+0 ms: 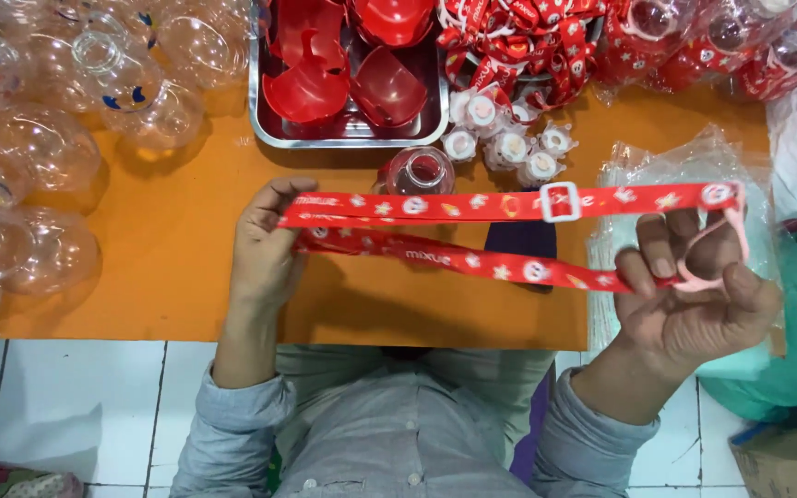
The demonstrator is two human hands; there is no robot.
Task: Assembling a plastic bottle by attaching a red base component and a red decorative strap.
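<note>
You've got a red printed strap (472, 205) with a white buckle (560, 201) stretched mid-frame, left hand (265, 249) pinching one end, right hand (694, 295) gripping its pink ring (726, 249).

The red strap (472, 207) is woven cloth, matt, with a white plastic buckle (560, 201). The ring (726, 249) is pale pink, smooth plastic. The tray (274, 129) is polished metal holding glossy red plastic shells (311, 88). The clear globes (48, 148) are glossy transparent plastic. The tabletop (177, 231) is matt orange.
</note>
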